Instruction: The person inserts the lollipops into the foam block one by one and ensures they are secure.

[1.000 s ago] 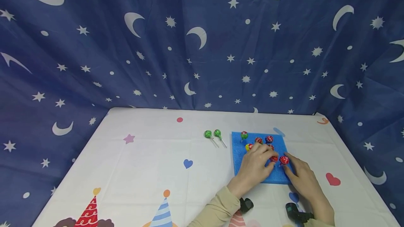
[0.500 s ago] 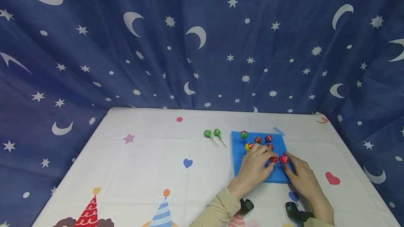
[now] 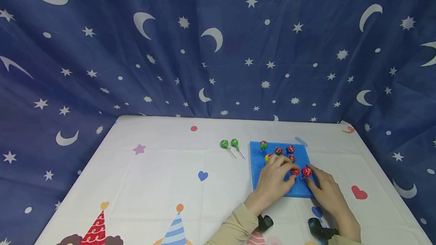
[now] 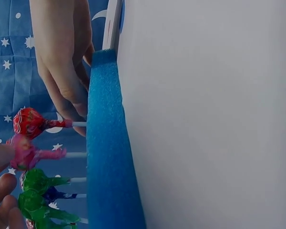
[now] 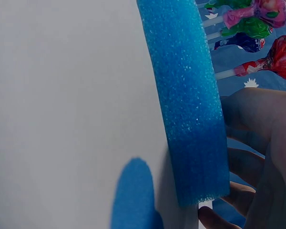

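Note:
A blue foam board [image 3: 297, 191] on the table holds several wrapped lollipops standing on their sticks. My left hand [image 3: 275, 175] reaches over the board and pinches the head of a pink-red lollipop [image 4: 25, 152], whose stick goes down to the foam in the left wrist view. Just to its right stands a red lollipop [image 3: 306, 172]. My right hand [image 3: 325, 188] rests at the board's right edge with fingers relaxed, close beside the red lollipop. Behind my left hand, a yellow-red lollipop [image 3: 267, 158] is partly hidden.
Two green lollipops [image 3: 224, 144] lie on the white patterned tablecloth [image 3: 163, 177] left of the board. Farther back on the foam stand a green-red lollipop [image 3: 263, 145] and a dark blue-red one [image 3: 290, 149]. A blue star-and-moon curtain [image 3: 235, 48] hangs behind the table.
My left hand and the pinched lollipop shift very slightly left. The right hand and the board stay in place.

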Available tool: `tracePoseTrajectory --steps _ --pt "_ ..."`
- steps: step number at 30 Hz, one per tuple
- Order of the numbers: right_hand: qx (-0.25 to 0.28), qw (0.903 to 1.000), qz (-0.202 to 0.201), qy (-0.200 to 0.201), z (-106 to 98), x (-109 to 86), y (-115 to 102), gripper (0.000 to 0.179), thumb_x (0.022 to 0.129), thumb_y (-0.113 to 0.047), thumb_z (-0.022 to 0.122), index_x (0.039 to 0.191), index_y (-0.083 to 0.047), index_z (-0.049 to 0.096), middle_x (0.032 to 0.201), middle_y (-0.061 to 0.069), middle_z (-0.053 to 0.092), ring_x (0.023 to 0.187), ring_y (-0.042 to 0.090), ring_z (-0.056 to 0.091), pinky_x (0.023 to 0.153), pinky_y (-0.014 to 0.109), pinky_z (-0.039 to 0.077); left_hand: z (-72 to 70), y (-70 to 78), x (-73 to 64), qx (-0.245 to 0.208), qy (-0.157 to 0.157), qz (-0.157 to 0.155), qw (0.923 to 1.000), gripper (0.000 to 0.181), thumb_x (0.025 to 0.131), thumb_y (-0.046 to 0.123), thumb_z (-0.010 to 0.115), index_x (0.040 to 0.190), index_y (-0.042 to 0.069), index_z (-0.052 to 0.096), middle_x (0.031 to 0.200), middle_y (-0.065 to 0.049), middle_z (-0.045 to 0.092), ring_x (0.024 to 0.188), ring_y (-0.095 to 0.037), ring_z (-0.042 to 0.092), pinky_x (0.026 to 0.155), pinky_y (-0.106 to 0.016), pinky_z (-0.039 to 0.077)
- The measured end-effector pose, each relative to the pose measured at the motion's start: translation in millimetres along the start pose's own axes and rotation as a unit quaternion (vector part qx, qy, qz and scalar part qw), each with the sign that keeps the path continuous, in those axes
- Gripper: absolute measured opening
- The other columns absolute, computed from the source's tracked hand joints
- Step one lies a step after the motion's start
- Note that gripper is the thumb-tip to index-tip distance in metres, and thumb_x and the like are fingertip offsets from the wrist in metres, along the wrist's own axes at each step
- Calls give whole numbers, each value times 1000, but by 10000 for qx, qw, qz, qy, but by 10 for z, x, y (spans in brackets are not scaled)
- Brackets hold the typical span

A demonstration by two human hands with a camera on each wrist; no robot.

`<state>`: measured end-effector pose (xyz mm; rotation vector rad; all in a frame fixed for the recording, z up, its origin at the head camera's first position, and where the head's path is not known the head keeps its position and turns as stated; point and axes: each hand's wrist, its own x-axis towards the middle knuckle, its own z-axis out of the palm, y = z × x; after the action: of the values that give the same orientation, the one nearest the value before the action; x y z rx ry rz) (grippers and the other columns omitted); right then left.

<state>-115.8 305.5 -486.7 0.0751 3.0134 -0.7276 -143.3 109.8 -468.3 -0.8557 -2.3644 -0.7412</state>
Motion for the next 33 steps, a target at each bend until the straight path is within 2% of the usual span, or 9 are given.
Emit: tracePoseTrajectory --steps 3,9,21,27,33 --pt "4 10000 8 19 8 4 2 62 99 -39 47 147 -3 32 145 32 36 132 56 27 100 76 22 -29 -10 -1 -123 -10 -91 9999 21 83 26 73 104 25 71 107 11 62 95 -5 50 71 -4 40" --pt "7 10000 22 70 21 15 10 61 99 -38 47 147 -3 33 145 32 36 131 56 28 100 76 23 -78 -45 2 -283 -20 -249 9993 21 83 24 73 104 25 71 108 11 61 99 -5 50 77 -7 42" --pt "-16 10000 66 -52 18 11 3 63 99 -39 47 148 -3 31 146 32 35 132 56 26 100 76 23 -224 -107 8 -692 122 -393 9967 22 86 18 69 107 19 70 103 8 63 96 -7 51 79 -8 41" --pt "-67 9999 126 -28 26 10 -15 62 98 -34 50 148 -3 31 145 32 35 132 56 27 99 76 25 -277 -136 17 -817 166 -501 9953 22 87 17 68 109 18 70 105 8 63 98 -7 53 81 -7 42" --pt "-47 9999 131 -25 28 7 -25 61 98 -31 50 148 -2 30 145 32 34 131 57 26 98 77 25 -329 -184 27 -953 315 -666 9927 22 87 15 67 109 19 69 105 8 63 98 -6 53 76 -6 41"
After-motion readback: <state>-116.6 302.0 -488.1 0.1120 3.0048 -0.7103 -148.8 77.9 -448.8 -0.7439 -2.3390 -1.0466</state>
